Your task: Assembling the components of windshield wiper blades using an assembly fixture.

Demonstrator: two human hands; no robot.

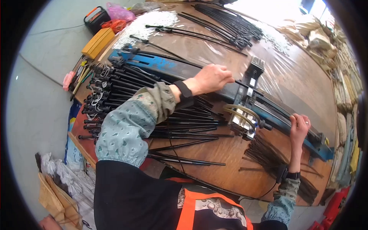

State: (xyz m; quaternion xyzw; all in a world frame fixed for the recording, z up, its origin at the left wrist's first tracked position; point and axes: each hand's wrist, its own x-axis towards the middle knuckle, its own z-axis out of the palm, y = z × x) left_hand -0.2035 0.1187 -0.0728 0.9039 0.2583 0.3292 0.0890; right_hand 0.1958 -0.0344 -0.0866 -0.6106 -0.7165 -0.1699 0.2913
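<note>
A long blue metal bench fixture lies slantwise across the wooden table, with a metal clamp unit and a curved yellowish hose at its middle. Along its top runs a slim black rod. My left hand is closed around this rod, just left of the clamp unit. Farther right, my right hand pinches the rod near the fixture's right end; its exact grip is partly hidden. Below my left forearm lies a big pile of black rods with knobbed ends, partly covered by my sleeve.
More black rods lie at the table's far side, beside heaps of small white pieces. A bundle of thin dark strips is near my right forearm. A yellow box stands at the left edge; stacked sacks line the right.
</note>
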